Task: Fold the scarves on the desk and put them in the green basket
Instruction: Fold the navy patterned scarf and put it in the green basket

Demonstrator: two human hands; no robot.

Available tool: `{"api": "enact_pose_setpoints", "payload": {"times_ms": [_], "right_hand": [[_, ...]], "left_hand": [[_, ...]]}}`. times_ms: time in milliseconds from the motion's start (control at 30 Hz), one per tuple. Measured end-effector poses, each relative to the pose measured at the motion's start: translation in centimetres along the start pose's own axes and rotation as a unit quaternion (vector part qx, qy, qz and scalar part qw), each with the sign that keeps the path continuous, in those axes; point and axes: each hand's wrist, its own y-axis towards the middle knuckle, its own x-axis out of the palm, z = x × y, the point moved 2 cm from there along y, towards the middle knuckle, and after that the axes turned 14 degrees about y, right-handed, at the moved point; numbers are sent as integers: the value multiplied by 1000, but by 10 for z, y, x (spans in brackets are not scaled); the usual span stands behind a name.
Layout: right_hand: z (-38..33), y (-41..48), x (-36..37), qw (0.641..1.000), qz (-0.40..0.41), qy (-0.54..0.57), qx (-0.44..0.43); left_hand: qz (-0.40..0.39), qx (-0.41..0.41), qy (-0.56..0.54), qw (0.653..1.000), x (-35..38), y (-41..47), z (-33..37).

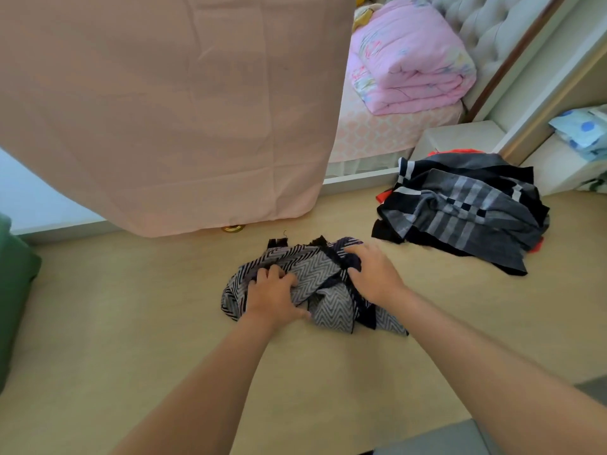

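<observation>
A crumpled black-and-white zigzag scarf (pixel 315 284) lies in the middle of the wooden desk (pixel 131 323). My left hand (pixel 274 298) grips its left part with curled fingers. My right hand (pixel 374 274) holds its right part, fingers bent into the dark folds. A heap of dark grey and black striped scarves (pixel 466 208) with some red cloth under it sits at the back right of the desk. At the left edge only a slice of the green basket (pixel 14 290) shows.
A large pink cloth (pixel 170 103) hangs over the back of the desk. Behind it stands a bed with a folded pink quilt (pixel 410 57). White shelves with blue dotted fabric (pixel 581 129) are at the right. A grey surface (pixel 443 438) shows at the bottom right.
</observation>
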Motion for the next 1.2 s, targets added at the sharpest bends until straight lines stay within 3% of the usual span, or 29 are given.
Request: {"api": "enact_pose_setpoints", "payload": {"times_ms": [100, 200, 333, 533, 600, 700, 767, 833, 900, 967, 1000, 1067, 1133, 1200], "right_hand": [[0, -6, 26, 991, -16, -115, -60], [1, -6, 36, 978, -55, -193, -49], [-1, -2, 36, 984, -113, -130, 38], [-34, 3, 41, 987, -143, -70, 24], [-46, 4, 39, 988, -134, -56, 44], [-56, 6, 29, 991, -85, -88, 55], [-57, 9, 19, 994, -33, -69, 81], [-54, 16, 7, 989, 35, 15, 140], [-55, 23, -7, 973, 134, 103, 155], [-57, 25, -18, 960, 211, 142, 115], [-59, 23, -19, 964, 209, 142, 87], [-59, 17, -11, 979, 156, 125, 43], [-50, 10, 7, 992, 83, 92, 21], [-38, 0, 24, 997, 3, 66, 26]], "left_hand": [[43, -11, 36, 998, 1, 5, 2], [90, -23, 0, 996, 1, 5, -8], [101, -33, -115, 988, -4, -6, -33], [114, -37, -365, 923, -25, -35, -62], [92, -30, -323, 941, -29, -40, -75], [-31, -16, -52, 998, -31, -46, -97], [-113, -43, 97, 988, -29, -48, -110], [-164, -109, 171, 965, -24, -49, -119], [-137, -152, 192, 960, -25, -50, -118], [-18, -124, 183, 975, -27, -46, -106], [53, -91, 137, 985, -25, -42, -98], [140, -1, -19, 990, -19, -35, -75], [107, 77, -88, 987, -10, -29, -50], [58, 97, -50, 992, 0, -24, -31]]}}
